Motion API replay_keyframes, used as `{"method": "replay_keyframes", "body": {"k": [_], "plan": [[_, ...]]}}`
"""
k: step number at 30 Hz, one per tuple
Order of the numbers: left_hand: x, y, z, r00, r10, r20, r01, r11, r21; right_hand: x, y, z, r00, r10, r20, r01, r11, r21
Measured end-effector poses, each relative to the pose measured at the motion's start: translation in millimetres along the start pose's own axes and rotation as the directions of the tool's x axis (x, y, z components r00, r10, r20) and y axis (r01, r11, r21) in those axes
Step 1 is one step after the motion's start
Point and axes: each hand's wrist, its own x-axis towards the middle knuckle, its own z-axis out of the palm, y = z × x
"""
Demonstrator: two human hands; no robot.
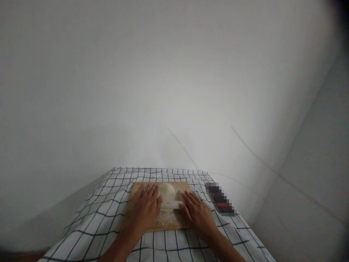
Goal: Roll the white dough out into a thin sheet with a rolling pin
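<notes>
A pale, rounded sheet of dough (pixel 167 190) lies flat on a wooden board (pixel 169 227). Across its near part runs a white rolling pin (pixel 171 205), its ends hidden by my hands. My left hand (pixel 149 205) rests on the pin's left end, palm down, fingers stretched forward over the board. On the right end lies my right hand (pixel 198 214), also palm down with fingers extended. White flour (pixel 165 218) dusts the board in front of the pin.
A white cloth with dark grid lines (pixel 106 203) covers the table under the board. To the right of the board lies a dark, pixelated flat object (pixel 220 200) with a red patch. A pale wall (pixel 163 91) stands behind the table, and another wall (pixel 313 174) is to the right.
</notes>
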Motion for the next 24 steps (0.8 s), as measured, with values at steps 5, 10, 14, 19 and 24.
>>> {"method": "replay_keyframes", "body": {"k": [5,10,14,19,24], "plan": [[4,0,-5,0.998,-0.011,0.058,0.010,1.000,0.017,11,5,1,1.000,-0.028,0.013,0.028,1.000,0.008],[24,-5,-11,0.997,-0.020,0.073,0.017,0.999,0.042,45,9,-3,0.998,-0.055,0.034,0.053,0.997,0.052],[37,-15,-9,0.998,-0.002,0.068,0.000,0.999,0.039,71,12,-1,0.998,0.013,0.059,-0.013,1.000,0.007],[47,-26,-1,0.997,0.007,0.083,-0.011,0.999,0.036,89,17,6,0.995,0.073,0.073,-0.073,0.997,-0.009],[42,-16,6,0.996,0.003,0.092,-0.005,1.000,0.022,77,13,5,0.996,0.063,0.057,-0.063,0.998,-0.008]]}}
